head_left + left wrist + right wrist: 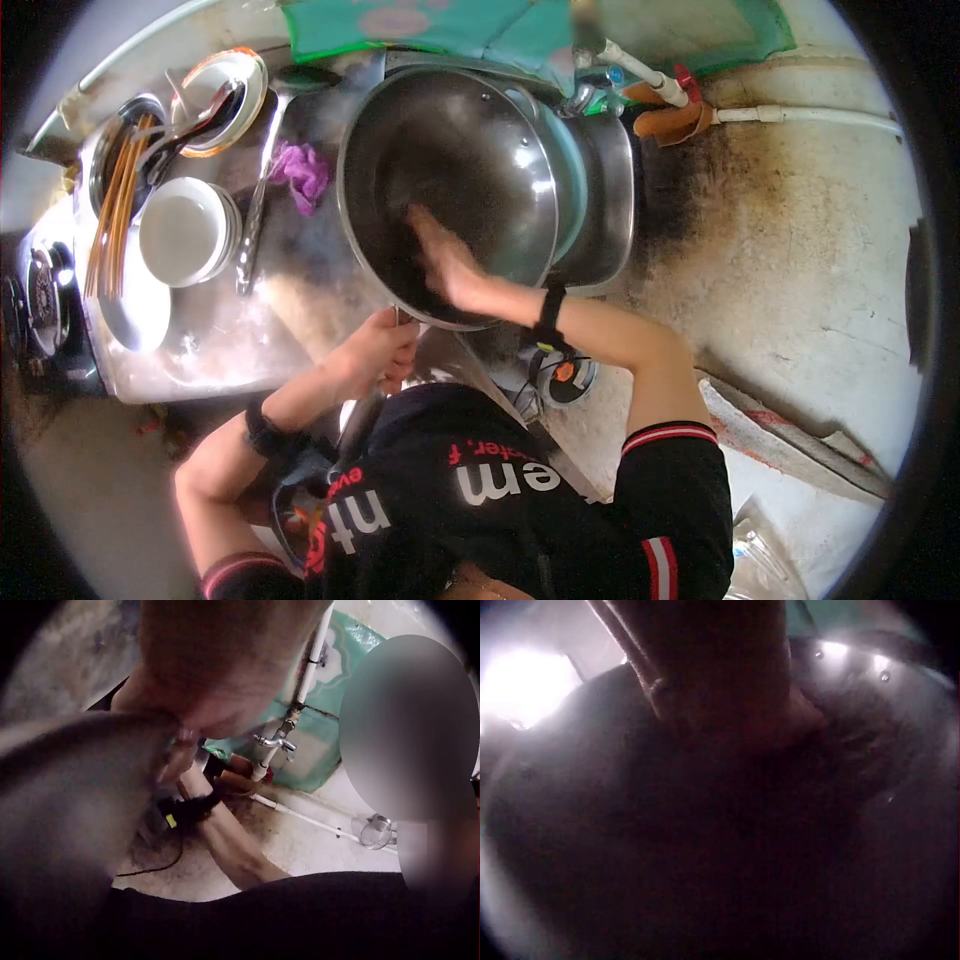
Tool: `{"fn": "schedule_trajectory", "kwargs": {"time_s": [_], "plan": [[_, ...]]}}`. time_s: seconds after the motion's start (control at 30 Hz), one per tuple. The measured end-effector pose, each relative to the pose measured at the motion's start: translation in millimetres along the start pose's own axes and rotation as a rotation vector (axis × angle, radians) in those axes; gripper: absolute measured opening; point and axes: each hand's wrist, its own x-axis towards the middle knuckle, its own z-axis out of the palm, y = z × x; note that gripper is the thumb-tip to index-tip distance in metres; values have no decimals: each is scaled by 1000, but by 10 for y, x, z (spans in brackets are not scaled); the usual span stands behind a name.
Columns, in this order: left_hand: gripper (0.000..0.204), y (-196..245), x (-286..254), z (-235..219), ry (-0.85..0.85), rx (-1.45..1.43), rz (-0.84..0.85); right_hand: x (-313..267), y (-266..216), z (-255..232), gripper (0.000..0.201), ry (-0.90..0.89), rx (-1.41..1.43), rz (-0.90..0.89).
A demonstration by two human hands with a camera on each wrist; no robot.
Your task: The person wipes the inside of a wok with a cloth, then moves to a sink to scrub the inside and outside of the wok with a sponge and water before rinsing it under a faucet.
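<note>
A large dark wok (pixel 450 130) stands tilted over the sink's near side, its wide inside facing the head camera. My left hand (pixel 383 350) grips its handle (pixel 362 420) at the near rim; in the left wrist view that hand (pixel 217 697) shows close up beside a blurred dark shape. Inside the wok, my right hand (pixel 447 262) reaches down with fingers extended toward the inner wall, slightly blurred. The right wrist view shows the hand (pixel 735 712) over the dark wok interior (pixel 885 757), its fingers lost in shadow.
Left on the metal counter (pixel 230 350) are stacked white bowls (pixel 183 232), chopsticks (pixel 122 200), a rimmed plate (pixel 250 100), a long ladle (pixel 262 180) and a purple cloth (pixel 300 176). Behind the wok are a sink basin (pixel 610 200) and a tap (pixel 580 98); a stove (pixel 45 290) stands far left.
</note>
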Motion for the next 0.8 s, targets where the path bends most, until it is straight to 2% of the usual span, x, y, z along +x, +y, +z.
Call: {"fn": "schedule_trajectory", "kwargs": {"time_s": [0.03,0.1,0.17,0.23,0.27,0.3,0.37,0.43,0.5,0.57,0.6,0.63,0.67,0.7,0.77,0.8], "plan": [[11,12,3,7,20,10,-4,162,79,-30,45,-104,126,174],[11,-10,9,6,19,-8,-3,489,502,-81,50,12,270,284],[11,0,6,21,20,-21,6,653,758,-428,55,86,-217,47],[12,16,-14,40,60,-6,22,511,844,-660,47,92,-273,-143],[12,8,-4,13,55,-13,30,329,789,-774,48,98,-412,-148],[12,-8,13,-55,23,-2,28,158,795,-859,48,97,-415,-149],[13,-40,-9,-88,-10,3,20,-153,810,-951,52,-63,-794,-203],[11,-22,-41,-48,-32,-35,52,-349,520,-946,53,-525,-765,60],[12,-35,-11,-68,-27,-23,36,-572,369,-549,20,-327,-482,-95],[13,2,38,-65,-21,-24,40,-319,-157,-234,22,-94,-21,-20],[13,12,38,-57,5,-8,19,-95,-487,-204,28,-14,135,19],[13,-5,27,-54,32,12,-8,179,-762,-245,24,101,297,61],[14,-11,30,-58,11,17,1,485,-837,-195,21,146,434,136],[14,-12,32,-56,17,20,-3,725,-901,-236,21,138,450,296],[13,-15,26,-62,34,31,0,769,-924,-91,28,351,594,215],[13,-23,22,-56,35,24,-10,535,-937,-71,31,260,591,171]]}}
